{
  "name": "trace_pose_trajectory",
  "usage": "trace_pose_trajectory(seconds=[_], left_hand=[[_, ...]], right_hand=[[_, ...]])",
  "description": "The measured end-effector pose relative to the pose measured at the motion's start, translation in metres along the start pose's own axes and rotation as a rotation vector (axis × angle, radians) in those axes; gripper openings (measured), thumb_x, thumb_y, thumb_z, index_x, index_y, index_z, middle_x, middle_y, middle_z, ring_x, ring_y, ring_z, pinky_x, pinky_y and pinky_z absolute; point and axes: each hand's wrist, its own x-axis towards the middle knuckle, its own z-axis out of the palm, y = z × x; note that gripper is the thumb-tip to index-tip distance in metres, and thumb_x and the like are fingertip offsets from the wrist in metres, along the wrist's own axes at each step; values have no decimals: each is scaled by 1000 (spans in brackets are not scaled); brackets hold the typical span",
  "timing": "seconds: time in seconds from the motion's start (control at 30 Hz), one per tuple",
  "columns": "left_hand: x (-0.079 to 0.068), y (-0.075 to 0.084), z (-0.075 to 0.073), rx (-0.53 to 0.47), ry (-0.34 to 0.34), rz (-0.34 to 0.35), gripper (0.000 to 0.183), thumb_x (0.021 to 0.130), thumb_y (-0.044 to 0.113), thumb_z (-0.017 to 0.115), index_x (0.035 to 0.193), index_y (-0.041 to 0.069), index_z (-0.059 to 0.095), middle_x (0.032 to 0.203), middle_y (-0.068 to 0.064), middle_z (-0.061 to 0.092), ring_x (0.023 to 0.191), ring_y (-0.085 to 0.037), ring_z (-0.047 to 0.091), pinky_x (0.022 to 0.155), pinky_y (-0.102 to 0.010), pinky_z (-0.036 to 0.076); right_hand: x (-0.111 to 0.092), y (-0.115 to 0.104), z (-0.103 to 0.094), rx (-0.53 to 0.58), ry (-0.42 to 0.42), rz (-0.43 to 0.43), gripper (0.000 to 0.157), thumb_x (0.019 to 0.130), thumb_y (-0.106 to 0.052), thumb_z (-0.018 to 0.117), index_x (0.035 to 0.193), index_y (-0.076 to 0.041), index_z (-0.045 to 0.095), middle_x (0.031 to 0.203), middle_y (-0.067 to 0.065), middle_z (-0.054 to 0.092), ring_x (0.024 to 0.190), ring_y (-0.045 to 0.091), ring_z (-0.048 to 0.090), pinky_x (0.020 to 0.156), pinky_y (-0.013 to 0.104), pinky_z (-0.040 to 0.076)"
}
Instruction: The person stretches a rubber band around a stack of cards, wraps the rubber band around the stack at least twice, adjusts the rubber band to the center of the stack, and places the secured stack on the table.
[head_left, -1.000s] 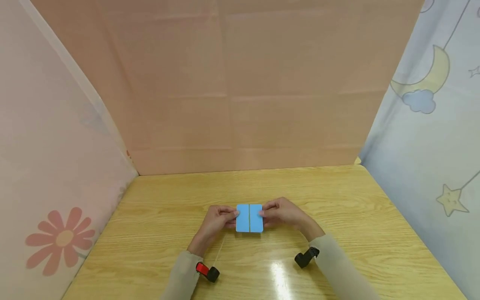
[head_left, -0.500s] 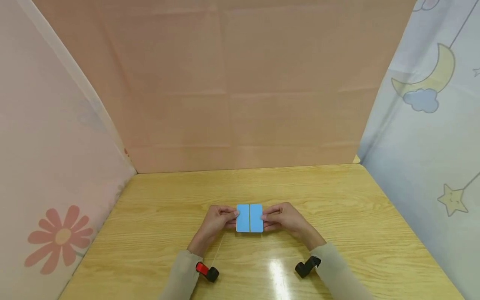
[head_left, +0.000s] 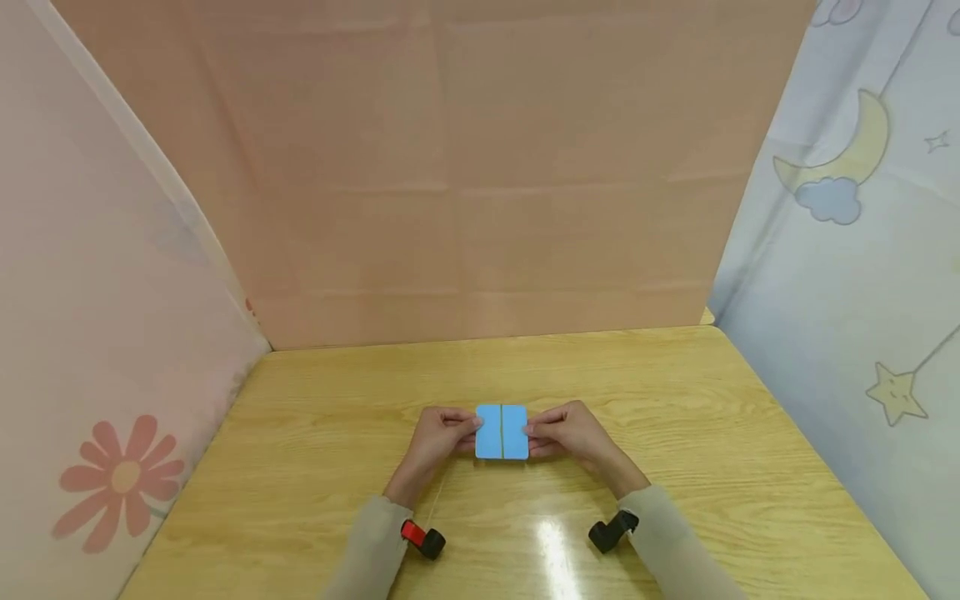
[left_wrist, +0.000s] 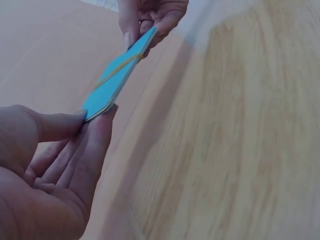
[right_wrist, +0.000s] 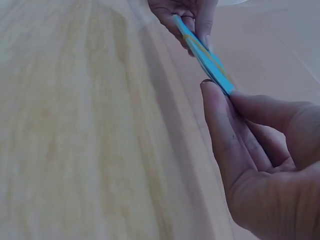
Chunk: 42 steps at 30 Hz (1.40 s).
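Note:
A thin stack of light blue cards (head_left: 489,440) with rounded corners is held up in front of the person, its broad side toward the head camera. A yellowish rubber band (head_left: 502,432) runs top to bottom across its middle. My left hand (head_left: 437,437) pinches the left edge, thumb on the blue face and fingers behind. At the opposite edge my right hand (head_left: 573,435) pinches likewise. Both wrist views show the stack edge-on, with several pale layers along the cards (left_wrist: 102,97) and the band (left_wrist: 120,67) wrapped round them. The back of the stack is hidden.
Below the hands lies a wood-grain table (head_left: 337,500). A plain orange-pink sheet (head_left: 450,208) stands behind it, with printed curtains (head_left: 832,333) at the sides. A black camera (head_left: 613,531) is strapped at each wrist.
The right thumb has slid outward from the blue face to the stack's right edge. The band looked slightly bent half a second ago and is straight now. The left hand keeps its grip.

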Motion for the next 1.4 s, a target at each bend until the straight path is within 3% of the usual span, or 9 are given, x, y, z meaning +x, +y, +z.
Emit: trace_pose_trajectory(seconds=[0.13, 0.3, 0.57, 0.77, 1.13, 1.4], left_hand=[[5, -3, 2, 5, 11, -26, 24, 89, 18, 74, 102, -2, 73, 87, -9, 74, 72, -15, 71, 74, -35, 63], [16, -1, 3, 38, 29, -3, 24, 89, 20, 74, 103, 0, 74, 89, -11, 74, 73, -16, 71, 73, -34, 63], [38, 2, 7, 108, 26, -21, 17, 90, 16, 72, 98, 1, 74, 90, -15, 74, 68, -16, 73, 68, -33, 63], [50, 8, 7, 184, 91, -12, 13, 89, 15, 73, 92, 3, 76, 86, -14, 75, 63, -18, 72, 63, -32, 62], [55, 11, 14, 303, 139, -13, 13, 89, 16, 73, 92, 3, 75, 81, -12, 74, 61, -17, 69, 58, -29, 61], [58, 15, 17, 425, 184, 46, 11, 88, 16, 74, 88, 5, 76, 77, -9, 74, 60, -13, 67, 56, -27, 58]], right_hand=[[1, -2, -1, -16, 15, 27, 28, 89, -12, 72, 109, 7, 71, 83, 9, 75, 74, 22, 74, 78, 44, 62], [9, -7, -4, -42, 47, 33, 28, 89, -12, 73, 110, 6, 71, 92, 10, 73, 74, 20, 73, 77, 40, 62], [28, -14, -10, -151, 129, 55, 19, 89, -9, 71, 104, 3, 74, 92, 14, 75, 70, 19, 72, 70, 37, 63], [42, -16, -11, -193, 141, 75, 17, 89, -10, 72, 102, 1, 75, 91, 15, 74, 72, 20, 73, 69, 35, 63], [47, -13, -13, -248, 145, 59, 20, 90, -9, 71, 105, 3, 74, 92, 18, 75, 72, 21, 74, 69, 34, 63], [52, -21, -14, -305, 175, 33, 17, 90, -8, 70, 102, 4, 74, 88, 18, 75, 69, 21, 74, 66, 34, 63]])
